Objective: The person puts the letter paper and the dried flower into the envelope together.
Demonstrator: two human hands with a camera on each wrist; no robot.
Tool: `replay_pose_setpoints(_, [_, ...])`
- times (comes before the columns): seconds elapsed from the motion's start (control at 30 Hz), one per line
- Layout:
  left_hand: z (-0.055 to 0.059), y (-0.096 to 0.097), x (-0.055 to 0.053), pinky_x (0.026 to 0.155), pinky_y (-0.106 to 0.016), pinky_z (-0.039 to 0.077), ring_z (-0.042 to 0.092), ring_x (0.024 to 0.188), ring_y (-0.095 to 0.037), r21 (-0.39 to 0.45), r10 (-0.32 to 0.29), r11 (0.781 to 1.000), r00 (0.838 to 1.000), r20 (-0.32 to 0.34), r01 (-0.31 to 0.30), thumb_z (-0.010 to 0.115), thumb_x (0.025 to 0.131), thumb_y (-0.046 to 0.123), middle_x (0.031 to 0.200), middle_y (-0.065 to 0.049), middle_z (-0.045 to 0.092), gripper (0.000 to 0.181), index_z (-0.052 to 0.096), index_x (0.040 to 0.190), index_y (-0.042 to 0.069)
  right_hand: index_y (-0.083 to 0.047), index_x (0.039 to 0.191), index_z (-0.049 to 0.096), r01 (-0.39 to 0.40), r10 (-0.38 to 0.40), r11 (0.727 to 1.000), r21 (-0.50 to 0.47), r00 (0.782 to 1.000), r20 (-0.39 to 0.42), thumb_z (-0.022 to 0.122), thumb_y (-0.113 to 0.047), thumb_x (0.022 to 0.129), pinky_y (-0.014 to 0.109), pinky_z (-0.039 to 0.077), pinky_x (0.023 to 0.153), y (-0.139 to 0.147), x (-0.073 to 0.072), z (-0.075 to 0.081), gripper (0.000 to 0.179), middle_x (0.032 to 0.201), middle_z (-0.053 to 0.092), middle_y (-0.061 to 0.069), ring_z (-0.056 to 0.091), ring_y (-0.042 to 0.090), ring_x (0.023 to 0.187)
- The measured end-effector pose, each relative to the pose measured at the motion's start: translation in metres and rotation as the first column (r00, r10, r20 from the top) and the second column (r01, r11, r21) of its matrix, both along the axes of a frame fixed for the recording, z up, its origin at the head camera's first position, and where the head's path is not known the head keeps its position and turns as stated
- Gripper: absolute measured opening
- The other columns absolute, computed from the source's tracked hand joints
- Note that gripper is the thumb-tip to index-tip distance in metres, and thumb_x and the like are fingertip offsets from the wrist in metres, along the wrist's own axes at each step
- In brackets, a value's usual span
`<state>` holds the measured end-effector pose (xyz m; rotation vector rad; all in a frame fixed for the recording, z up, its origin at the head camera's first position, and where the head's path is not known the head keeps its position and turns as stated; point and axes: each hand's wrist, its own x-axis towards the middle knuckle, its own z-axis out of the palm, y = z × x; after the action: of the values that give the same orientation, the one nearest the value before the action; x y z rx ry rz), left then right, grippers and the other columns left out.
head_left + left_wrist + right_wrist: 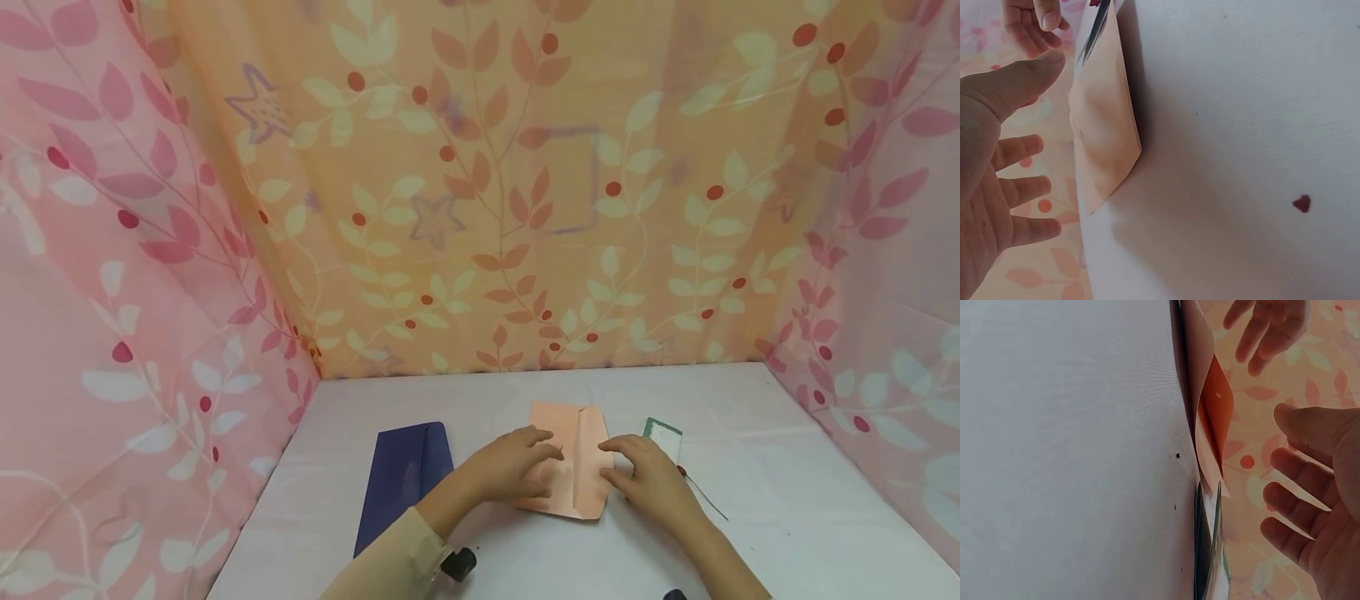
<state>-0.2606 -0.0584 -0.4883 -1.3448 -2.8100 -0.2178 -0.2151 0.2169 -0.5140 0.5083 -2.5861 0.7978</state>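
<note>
A peach paper envelope (564, 492) lies on the white table, with a lengthwise flap or fold near its right side. My left hand (510, 468) hovers over its left part, fingers loosely spread and holding nothing. At the right edge is my right hand (651, 485), its fingers slightly bent and nothing between them. In the right wrist view, the near side of the envelope gapes and shows a deeper orange inside (1217, 394). Partly behind the right hand lies a white card with a green border (664, 435).
A dark blue envelope (396, 471) lies to the left, partly covered by my left forearm. Beside the right hand are a small dark red piece (682, 471) and a thin dark cord (708, 498). Floral cloth (487, 208) walls the table's back and sides.
</note>
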Motion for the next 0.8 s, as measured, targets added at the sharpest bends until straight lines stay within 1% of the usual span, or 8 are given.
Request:
replay_pose_setpoints(0.1, [0.0, 0.004, -0.004, 0.115, -0.044, 0.041, 0.043, 0.146, -0.023, -0.015, -0.004, 1.0, 0.999, 0.034, 0.005, 0.072, 0.094, 0.049, 0.157, -0.001, 0.046, 0.051, 0.057, 0.14, 0.033, -0.014, 0.116, 0.073, 0.01, -0.009, 1.0, -0.01, 1.0, 0.018, 0.086, -0.016, 0.082, 0.049, 0.053, 0.091, 0.002, 0.0, -0.001, 0.036, 0.118, 0.071, -0.002, 0.063, 0.026, 0.115])
replay_pose_setpoints(0.2, [0.002, 0.008, -0.008, 0.117, -0.045, 0.039, 0.04, 0.148, -0.025, -0.039, -0.002, 0.999, 0.997, 0.078, 0.006, 0.072, 0.093, 0.05, 0.158, -0.001, 0.043, 0.053, 0.055, 0.141, 0.035, -0.013, 0.117, 0.073, 0.019, -0.018, 1.0, -0.019, 0.998, 0.067, 0.085, -0.018, 0.085, 0.049, 0.053, 0.09, 0.004, -0.001, -0.003, 0.035, 0.12, 0.071, -0.001, 0.063, 0.027, 0.117])
replay_pose_setpoints(0.37, [0.003, 0.014, -0.015, 0.118, -0.049, 0.036, 0.034, 0.151, -0.029, -0.074, 0.013, 0.997, 0.991, 0.133, -0.003, 0.072, 0.092, 0.055, 0.162, -0.001, 0.039, 0.059, 0.051, 0.145, 0.039, -0.012, 0.119, 0.073, 0.021, -0.014, 0.998, -0.053, 0.991, 0.13, 0.083, -0.021, 0.087, 0.054, 0.053, 0.094, 0.009, -0.004, -0.009, 0.034, 0.122, 0.071, 0.004, 0.063, 0.032, 0.119])
replay_pose_setpoints(0.5, [0.002, 0.018, -0.021, 0.119, -0.051, 0.035, 0.03, 0.153, -0.029, -0.093, 0.022, 0.996, 0.987, 0.157, -0.008, 0.072, 0.089, 0.06, 0.163, 0.0, 0.036, 0.064, 0.049, 0.146, 0.042, -0.012, 0.118, 0.073, 0.019, -0.008, 0.997, -0.072, 0.99, 0.143, 0.084, -0.021, 0.086, 0.056, 0.053, 0.094, 0.011, -0.007, -0.015, 0.035, 0.121, 0.072, 0.005, 0.065, 0.034, 0.115])
replay_pose_setpoints(0.63, [0.001, 0.023, -0.026, 0.118, -0.059, 0.032, 0.025, 0.155, -0.033, -0.117, 0.045, 0.993, 0.983, 0.177, -0.025, 0.071, 0.085, 0.067, 0.166, 0.0, 0.031, 0.074, 0.045, 0.15, 0.044, -0.013, 0.117, 0.073, 0.027, -0.014, 0.997, -0.075, 0.985, 0.17, 0.085, -0.021, 0.085, 0.054, 0.053, 0.093, 0.014, -0.01, -0.02, 0.036, 0.12, 0.072, 0.005, 0.065, 0.032, 0.112])
replay_pose_setpoints(0.73, [0.001, 0.026, -0.029, 0.116, -0.066, 0.03, 0.021, 0.156, -0.037, -0.139, 0.066, 0.989, 0.98, 0.185, -0.041, 0.07, 0.081, 0.073, 0.168, 0.0, 0.027, 0.083, 0.04, 0.153, 0.045, -0.015, 0.118, 0.073, 0.039, -0.022, 0.996, -0.078, 0.978, 0.207, 0.085, -0.024, 0.085, 0.052, 0.053, 0.093, 0.016, -0.011, -0.024, 0.036, 0.121, 0.072, 0.003, 0.065, 0.029, 0.112])
replay_pose_setpoints(0.8, [0.001, 0.029, -0.03, 0.116, -0.068, 0.028, 0.019, 0.156, -0.038, -0.148, 0.074, 0.988, 0.977, 0.198, -0.045, 0.071, 0.078, 0.074, 0.169, -0.001, 0.025, 0.087, 0.039, 0.153, 0.045, -0.015, 0.118, 0.073, 0.035, -0.017, 0.996, -0.079, 0.975, 0.223, 0.085, -0.027, 0.085, 0.052, 0.052, 0.095, 0.017, -0.012, -0.026, 0.037, 0.122, 0.072, 0.002, 0.064, 0.029, 0.113])
